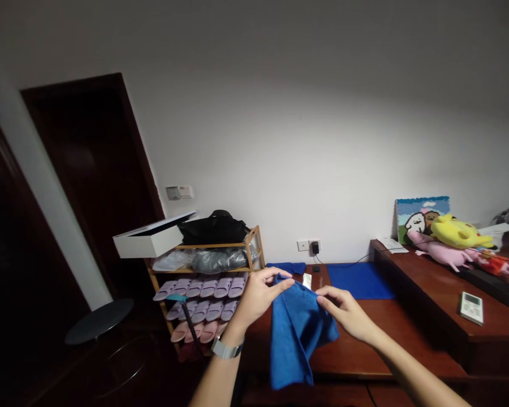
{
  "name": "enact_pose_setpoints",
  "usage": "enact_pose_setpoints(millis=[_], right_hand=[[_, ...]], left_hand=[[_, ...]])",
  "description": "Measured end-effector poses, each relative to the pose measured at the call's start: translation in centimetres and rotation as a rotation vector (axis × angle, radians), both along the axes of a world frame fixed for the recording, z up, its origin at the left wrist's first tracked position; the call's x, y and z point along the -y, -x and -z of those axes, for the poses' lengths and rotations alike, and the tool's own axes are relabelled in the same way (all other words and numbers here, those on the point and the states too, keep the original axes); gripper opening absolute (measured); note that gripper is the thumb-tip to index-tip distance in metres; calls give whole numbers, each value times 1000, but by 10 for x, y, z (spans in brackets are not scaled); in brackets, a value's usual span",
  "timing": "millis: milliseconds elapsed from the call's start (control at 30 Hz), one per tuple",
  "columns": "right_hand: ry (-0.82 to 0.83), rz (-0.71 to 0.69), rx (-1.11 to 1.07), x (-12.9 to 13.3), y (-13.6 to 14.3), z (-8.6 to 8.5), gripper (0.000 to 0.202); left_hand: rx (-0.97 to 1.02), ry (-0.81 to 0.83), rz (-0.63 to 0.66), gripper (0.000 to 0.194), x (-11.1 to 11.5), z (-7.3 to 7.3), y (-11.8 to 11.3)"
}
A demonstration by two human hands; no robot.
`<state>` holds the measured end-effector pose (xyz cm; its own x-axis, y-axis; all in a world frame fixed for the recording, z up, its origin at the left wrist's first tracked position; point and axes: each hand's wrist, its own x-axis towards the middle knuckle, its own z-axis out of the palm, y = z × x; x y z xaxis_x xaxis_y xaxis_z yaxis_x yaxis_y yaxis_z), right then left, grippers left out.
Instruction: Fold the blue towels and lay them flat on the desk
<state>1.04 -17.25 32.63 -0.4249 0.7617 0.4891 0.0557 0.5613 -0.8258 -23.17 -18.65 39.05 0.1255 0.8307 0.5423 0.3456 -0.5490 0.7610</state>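
A blue cloth [294, 328] with a small white tag [307, 281] at its top edge hangs in folds above the brown wooden table. My left hand [261, 291] pinches the cloth's upper left corner between thumb and fingers; a watch with a pale band sits on that wrist. My right hand [343, 311] grips the upper edge farther right. Behind, a flat blue sheet [360, 281] lies on the table near the wall, and another piece of blue cloth [286, 267] lies to its left.
On the left stands a wooden rack [257, 249] with rows of slippers [214, 287], a black bag [215, 229] and a white box [148, 242]. A round stool [100, 321] is beyond it. Plush toys [458, 232] and a remote control [471, 308] lie on the raised wooden surface at right.
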Motion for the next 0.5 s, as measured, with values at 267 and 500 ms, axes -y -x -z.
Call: enact_pose_setpoints(millis=[267,500], right_hand=[[-14,19,44,11,-2,-3,42],[69,-148,301,-8,-15,47,47]], left_hand=[[47,7,51,24,10,-1,-15],[57,-104,-45,25,5,-22,-5]])
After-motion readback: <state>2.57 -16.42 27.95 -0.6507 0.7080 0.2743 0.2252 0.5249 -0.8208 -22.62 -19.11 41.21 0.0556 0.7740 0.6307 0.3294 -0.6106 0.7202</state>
